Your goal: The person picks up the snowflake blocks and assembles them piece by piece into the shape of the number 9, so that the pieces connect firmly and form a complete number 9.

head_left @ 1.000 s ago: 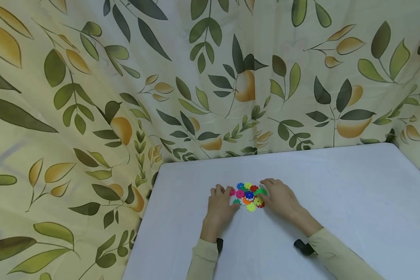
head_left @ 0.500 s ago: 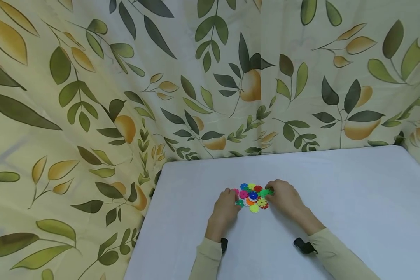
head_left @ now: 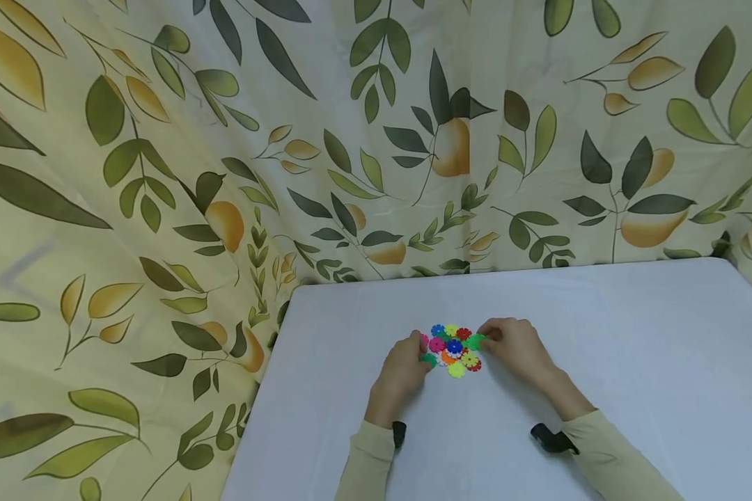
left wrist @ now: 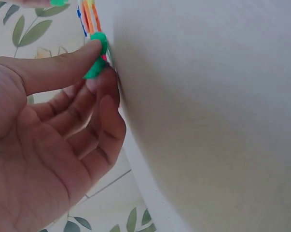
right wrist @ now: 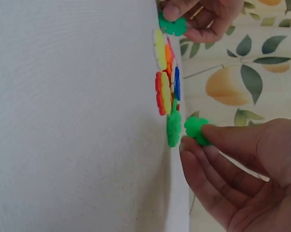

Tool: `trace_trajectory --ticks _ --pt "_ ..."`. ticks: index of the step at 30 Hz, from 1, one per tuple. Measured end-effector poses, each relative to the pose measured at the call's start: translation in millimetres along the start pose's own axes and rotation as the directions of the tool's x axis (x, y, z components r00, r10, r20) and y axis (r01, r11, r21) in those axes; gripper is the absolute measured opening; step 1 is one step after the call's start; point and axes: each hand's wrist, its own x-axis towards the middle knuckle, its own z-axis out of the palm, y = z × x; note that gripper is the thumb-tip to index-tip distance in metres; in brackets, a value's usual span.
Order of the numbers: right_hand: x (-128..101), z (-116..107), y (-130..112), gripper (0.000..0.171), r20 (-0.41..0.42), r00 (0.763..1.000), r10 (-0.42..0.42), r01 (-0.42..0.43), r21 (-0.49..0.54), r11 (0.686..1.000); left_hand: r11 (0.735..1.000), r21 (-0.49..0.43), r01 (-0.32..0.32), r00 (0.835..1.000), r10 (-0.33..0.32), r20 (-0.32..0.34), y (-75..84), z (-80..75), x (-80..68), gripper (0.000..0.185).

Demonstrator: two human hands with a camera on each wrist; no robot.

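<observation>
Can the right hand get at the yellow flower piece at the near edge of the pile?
Probably yes. The yellow flower piece lies exposed beside the right hand, nothing covering it, though that hand already pinches a green piece.

A second ago both hands lay spread flat at the sides of the pile of flower discs (head_left: 452,349). Since then the left hand (head_left: 403,372) has closed in and now pinches a dark green disc (left wrist: 98,57) at the pile's left edge, while the right hand (head_left: 517,348) has curled and pinches a bright green disc (right wrist: 197,129) at the right edge.
</observation>
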Motion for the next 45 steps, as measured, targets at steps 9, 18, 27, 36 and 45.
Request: trace_trajectory --ticks 9,18,27,36,45 --pt "-2 -1 -7 0.011 -0.015 0.999 -0.04 0.042 0.144 0.989 0.967 -0.238 -0.087 0.996 0.077 -0.05 -8.6 -13.2 1.8 0.012" --pt "-2 -3 -22 0.012 0.016 0.996 -0.082 0.07 0.389 0.919 0.785 -0.598 -0.159 0.985 0.166 -0.043 -11.4 -23.4 6.9 0.012" --pt "-5 0 -32 0.012 -0.003 0.994 -0.11 0.096 0.505 0.858 0.594 -0.798 -0.104 0.979 0.202 0.022 -6.2 -31.0 6.4 0.019" --pt "-6 0 -37 0.012 -0.027 0.994 -0.106 0.105 0.513 0.852 0.543 -0.834 -0.093 0.975 0.22 0.034 -2.5 -32.8 6.1 0.021" --pt "-6 -1 -38 0.011 -0.074 0.989 -0.128 0.148 0.493 0.858 0.53 -0.844 -0.083 0.976 0.213 0.037 -1.0 -31.9 6.2 0.021"
